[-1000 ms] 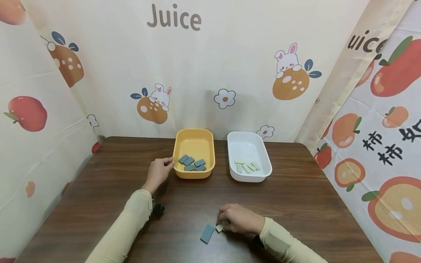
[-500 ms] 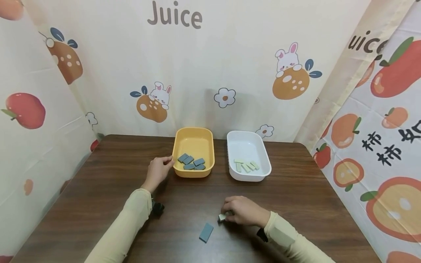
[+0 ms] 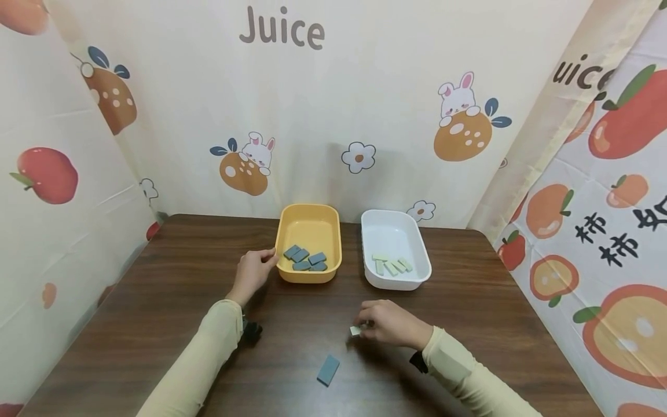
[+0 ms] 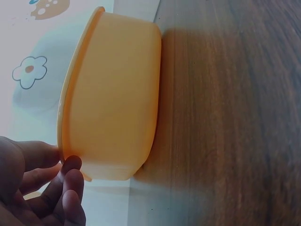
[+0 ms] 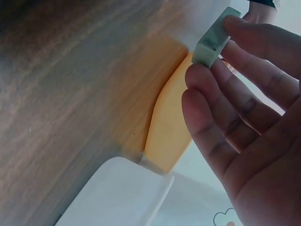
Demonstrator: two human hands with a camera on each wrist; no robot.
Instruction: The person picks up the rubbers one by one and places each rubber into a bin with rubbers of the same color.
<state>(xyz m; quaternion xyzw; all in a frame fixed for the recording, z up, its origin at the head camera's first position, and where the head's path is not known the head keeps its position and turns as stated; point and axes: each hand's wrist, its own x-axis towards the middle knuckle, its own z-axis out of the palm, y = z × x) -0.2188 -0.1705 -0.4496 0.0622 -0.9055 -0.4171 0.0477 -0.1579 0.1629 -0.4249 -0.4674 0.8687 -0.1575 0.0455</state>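
In the head view my left hand (image 3: 252,273) is at the left rim of a yellow plastic bin (image 3: 307,278). Thumb and fingertips pinch that rim in the left wrist view. Between the thumb and fingers of my right hand (image 3: 393,324) is a small pale green rectangular block (image 5: 214,40), its end showing in the head view. This hand is over the table in front of a white plastic bin (image 3: 395,284). A larger-faced blue-grey block (image 3: 328,370) lies flat on the table, nearer to me and left of the right hand.
Several blue-grey blocks (image 3: 302,266) lie inside the yellow bin, and several pale green blocks (image 3: 391,267) inside the white one. Both bins stand side by side at the back of the dark wooden table (image 3: 208,249), before a printed curtain (image 3: 323,98).
My right hand has carried the pale green block forward and slightly right, away from the blue-grey block on the table. The left hand stays at the yellow bin's rim.
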